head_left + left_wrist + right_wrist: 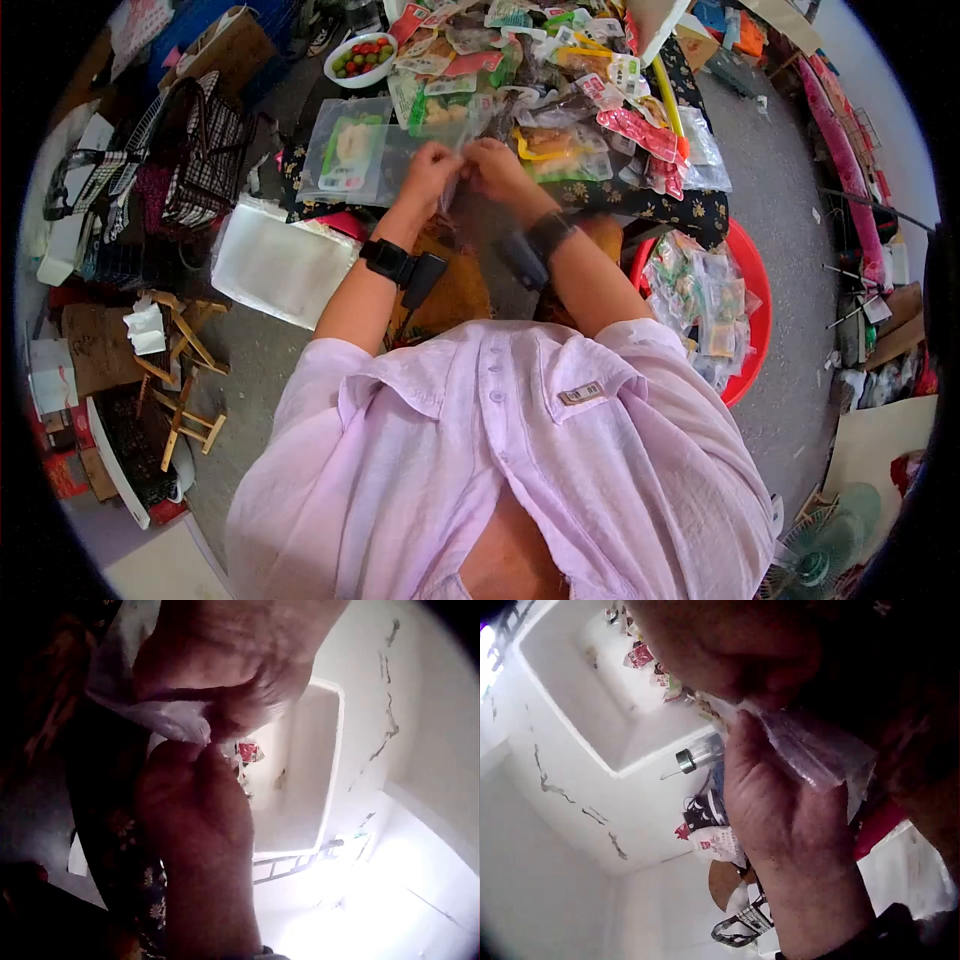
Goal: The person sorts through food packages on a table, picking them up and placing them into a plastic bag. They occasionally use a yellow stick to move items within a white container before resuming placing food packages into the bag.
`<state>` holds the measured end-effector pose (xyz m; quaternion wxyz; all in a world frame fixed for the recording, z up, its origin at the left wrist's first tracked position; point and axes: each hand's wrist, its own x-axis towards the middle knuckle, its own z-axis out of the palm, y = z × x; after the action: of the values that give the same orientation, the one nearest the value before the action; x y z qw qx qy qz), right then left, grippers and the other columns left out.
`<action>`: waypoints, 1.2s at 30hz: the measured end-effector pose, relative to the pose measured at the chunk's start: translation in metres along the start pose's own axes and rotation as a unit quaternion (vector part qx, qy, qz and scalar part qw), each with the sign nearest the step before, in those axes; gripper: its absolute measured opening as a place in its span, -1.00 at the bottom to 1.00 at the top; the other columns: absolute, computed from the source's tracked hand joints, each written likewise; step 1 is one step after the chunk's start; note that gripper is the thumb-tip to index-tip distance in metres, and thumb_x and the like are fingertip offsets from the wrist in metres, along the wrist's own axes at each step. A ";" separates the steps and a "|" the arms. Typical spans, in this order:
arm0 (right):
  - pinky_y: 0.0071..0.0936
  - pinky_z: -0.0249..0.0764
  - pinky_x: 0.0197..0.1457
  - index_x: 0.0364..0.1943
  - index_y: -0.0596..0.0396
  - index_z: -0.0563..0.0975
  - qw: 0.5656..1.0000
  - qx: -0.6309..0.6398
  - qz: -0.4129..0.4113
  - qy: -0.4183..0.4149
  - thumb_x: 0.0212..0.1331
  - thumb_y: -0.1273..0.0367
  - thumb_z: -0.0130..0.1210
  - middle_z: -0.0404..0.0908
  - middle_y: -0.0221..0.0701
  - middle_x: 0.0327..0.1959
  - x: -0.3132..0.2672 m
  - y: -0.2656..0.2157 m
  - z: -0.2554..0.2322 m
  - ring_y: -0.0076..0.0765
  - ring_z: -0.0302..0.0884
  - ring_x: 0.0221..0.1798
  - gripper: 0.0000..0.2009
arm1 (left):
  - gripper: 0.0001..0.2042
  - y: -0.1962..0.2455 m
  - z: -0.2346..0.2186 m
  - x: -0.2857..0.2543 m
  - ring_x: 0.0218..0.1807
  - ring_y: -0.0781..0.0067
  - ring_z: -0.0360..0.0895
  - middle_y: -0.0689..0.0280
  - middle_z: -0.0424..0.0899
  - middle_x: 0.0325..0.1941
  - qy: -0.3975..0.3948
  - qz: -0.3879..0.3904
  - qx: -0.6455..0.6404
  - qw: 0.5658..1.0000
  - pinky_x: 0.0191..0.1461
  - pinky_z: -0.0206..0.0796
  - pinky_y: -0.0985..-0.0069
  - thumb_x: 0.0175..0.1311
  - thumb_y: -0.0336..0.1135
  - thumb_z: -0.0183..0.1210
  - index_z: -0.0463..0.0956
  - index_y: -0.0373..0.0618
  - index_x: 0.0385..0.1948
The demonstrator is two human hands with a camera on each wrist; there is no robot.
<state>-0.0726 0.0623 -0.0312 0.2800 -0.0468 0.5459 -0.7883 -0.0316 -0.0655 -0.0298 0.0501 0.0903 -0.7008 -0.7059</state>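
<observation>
In the head view, my left hand (430, 175) and right hand (497, 172) meet at the near edge of the table (690, 212), fingertips close together. Both pinch a clear plastic bag (814, 754), which hangs between them and shows as a pale, crumpled film (176, 720) in the left wrist view. What the bag holds, if anything, I cannot tell. Flat clear bags (315, 165) lie left of my hands, with a green-and-white food packet (355, 150) on or in them. Several sealed food packets (560, 140) lie piled beyond my right hand.
A white bowl (345, 78) of red and green fruit stands at the table's back left. On the floor, a red basin (762, 300) of packets sits right and a white foam tray (275, 265) left. Wooden folding stools (190, 340) and a checked bag (205, 160) are further left.
</observation>
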 end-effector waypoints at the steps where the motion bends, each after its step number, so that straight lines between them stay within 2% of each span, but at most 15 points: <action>1: -0.58 0.19 -0.69 -0.43 0.18 0.40 1.000 0.005 0.010 0.016 0.01 0.34 -0.07 0.35 -0.42 -0.70 -0.002 -0.002 0.002 -0.52 0.28 -0.70 -0.83 | -0.86 0.002 -0.002 -0.001 -0.51 0.47 0.29 0.32 0.37 -0.57 0.019 -0.004 -0.040 0.999 -0.41 0.18 0.46 -0.01 -0.37 0.05 0.30 -0.21 -0.52; 2: -0.59 0.20 -0.67 -0.43 0.19 0.40 0.999 0.009 0.021 0.032 0.02 0.34 -0.07 0.37 -0.42 -0.68 -0.004 -0.004 0.003 -0.52 0.30 -0.68 -0.83 | -0.86 0.003 -0.005 -0.003 -0.54 0.47 0.28 0.31 0.37 -0.60 0.038 -0.008 -0.081 0.996 -0.44 0.18 0.45 -0.03 -0.38 0.06 0.30 -0.21 -0.54; 6: -0.43 0.32 -0.53 -0.39 0.25 0.39 0.960 -0.269 -0.068 0.031 -0.01 0.31 -0.06 0.43 -0.23 -0.62 -0.004 -0.003 -0.002 -0.30 0.40 -0.55 -0.76 | -0.88 0.017 -0.008 -0.011 -0.52 0.23 0.33 0.21 0.39 -0.58 0.135 0.162 0.256 0.943 -0.47 0.17 0.35 0.00 -0.35 0.01 0.31 -0.18 -0.53; 8: -0.34 0.35 -0.43 -0.36 0.28 0.38 0.905 -0.405 -0.127 0.024 -0.05 0.29 -0.04 0.44 -0.11 -0.58 -0.006 -0.029 -0.007 -0.15 0.43 -0.49 -0.72 | -0.89 0.015 -0.006 -0.014 -0.47 0.06 0.35 0.14 0.41 -0.55 0.118 0.225 0.369 0.894 -0.46 0.17 0.28 0.01 -0.33 -0.03 0.31 -0.17 -0.53; 10: -0.22 0.34 -0.34 -0.38 0.30 0.36 0.839 -0.502 -0.181 0.103 -0.11 0.28 -0.02 0.41 0.02 -0.55 -0.003 -0.063 -0.014 0.04 0.40 -0.43 -0.69 | -0.89 0.009 0.002 -0.015 -0.42 -0.02 0.34 0.09 0.41 -0.50 0.117 0.202 0.387 0.892 -0.43 0.18 0.22 0.01 -0.33 -0.07 0.32 -0.16 -0.51; 12: -0.17 0.33 -0.31 -0.40 0.27 0.35 0.791 -0.536 -0.230 0.186 -0.15 0.30 -0.02 0.43 0.01 -0.47 0.015 -0.081 -0.028 0.08 0.39 -0.36 -0.71 | -0.89 0.004 0.009 -0.017 -0.38 -0.06 0.34 0.06 0.41 -0.46 0.108 0.190 0.409 0.886 -0.40 0.18 0.17 0.00 -0.34 -0.08 0.33 -0.15 -0.49; 15: -0.14 0.32 -0.28 -0.41 0.23 0.34 0.679 -0.666 -0.239 0.195 -0.16 0.31 -0.02 0.43 -0.02 -0.39 0.034 -0.096 -0.045 0.09 0.39 -0.30 -0.73 | -0.89 -0.001 0.013 -0.016 -0.36 -0.03 0.35 0.07 0.41 -0.43 0.079 0.191 0.457 0.865 -0.37 0.18 0.16 -0.03 -0.35 -0.05 0.34 -0.14 -0.46; 19: -0.17 0.31 -0.21 -0.37 0.19 0.37 0.673 -0.699 -0.146 0.194 -0.20 0.24 0.04 0.45 -0.06 -0.35 0.057 -0.089 -0.048 0.02 0.37 -0.20 -0.67 | -0.85 -0.001 0.014 -0.013 -0.36 0.01 0.34 0.09 0.40 -0.41 0.045 0.184 0.508 0.840 -0.38 0.18 0.19 -0.02 -0.35 -0.01 0.34 -0.18 -0.43; 22: -0.23 0.35 -0.29 -0.41 0.20 0.37 0.667 -0.707 -0.151 0.178 -0.21 0.25 0.06 0.47 -0.10 -0.39 0.058 -0.090 -0.050 -0.04 0.44 -0.30 -0.69 | -0.84 0.003 0.016 -0.014 -0.34 0.01 0.34 0.09 0.40 -0.40 0.035 0.170 0.513 0.841 -0.35 0.19 0.19 -0.03 -0.36 -0.01 0.34 -0.21 -0.41; 25: -0.33 0.39 -0.42 -0.44 0.21 0.38 0.727 -0.676 -0.068 0.096 -0.21 0.28 0.06 0.48 -0.14 -0.46 0.061 -0.106 -0.051 -0.17 0.47 -0.48 -0.71 | -0.84 0.003 0.013 -0.015 -0.32 0.01 0.35 0.09 0.41 -0.38 0.032 0.172 0.501 0.848 -0.33 0.20 0.19 -0.02 -0.36 -0.01 0.34 -0.21 -0.41; 28: -0.42 0.37 -0.54 -0.47 0.26 0.37 0.760 -0.645 -0.064 0.043 -0.18 0.29 0.05 0.46 -0.23 -0.56 0.049 -0.122 -0.049 -0.33 0.40 -0.64 -0.72 | -0.84 0.007 0.014 -0.016 -0.30 0.01 0.35 0.09 0.41 -0.36 0.019 0.150 0.506 0.849 -0.31 0.20 0.19 -0.01 -0.34 -0.03 0.35 -0.21 -0.42; 31: -0.33 0.36 -0.47 -0.55 0.25 0.45 0.814 -0.568 -0.102 0.066 -0.15 0.30 0.02 0.47 -0.14 -0.54 0.015 -0.126 -0.049 -0.12 0.44 -0.53 -0.77 | -0.83 0.012 0.015 -0.016 -0.31 0.01 0.35 0.08 0.42 -0.37 0.016 0.117 0.500 0.858 -0.31 0.20 0.20 0.01 -0.31 -0.05 0.36 -0.20 -0.42; 33: -0.37 0.33 -0.55 -0.53 0.25 0.41 0.804 -0.532 -0.266 0.029 -0.11 0.35 -0.02 0.44 -0.21 -0.61 0.024 -0.088 -0.102 -0.19 0.39 -0.63 -0.81 | -0.84 0.010 0.014 -0.012 -0.32 0.00 0.36 0.07 0.43 -0.39 0.023 0.108 0.474 0.873 -0.32 0.20 0.18 0.00 -0.30 -0.06 0.36 -0.18 -0.44; 35: -0.42 0.30 -0.61 -0.50 0.23 0.37 0.858 -0.422 -0.289 0.056 -0.07 0.39 -0.07 0.40 -0.28 -0.65 0.012 -0.075 -0.111 -0.28 0.35 -0.69 -0.85 | -0.86 0.000 0.010 -0.007 -0.33 -0.03 0.36 0.06 0.45 -0.43 0.032 0.106 0.434 0.894 -0.34 0.20 0.15 -0.03 -0.32 -0.08 0.37 -0.15 -0.49; 36: -0.46 0.29 -0.63 -0.48 0.22 0.35 0.911 -0.328 -0.229 0.103 -0.05 0.41 -0.09 0.38 -0.32 -0.66 -0.021 -0.080 -0.096 -0.34 0.33 -0.69 -0.87 | -0.86 0.002 0.011 -0.008 -0.34 -0.04 0.36 0.06 0.45 -0.43 0.038 0.108 0.424 0.898 -0.34 0.20 0.15 -0.03 -0.32 -0.08 0.37 -0.16 -0.49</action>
<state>-0.1229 0.1725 0.0061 0.0025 -0.1780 0.7739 -0.6078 -0.0255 -0.0534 -0.0277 0.1091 0.0534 -0.9368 -0.3280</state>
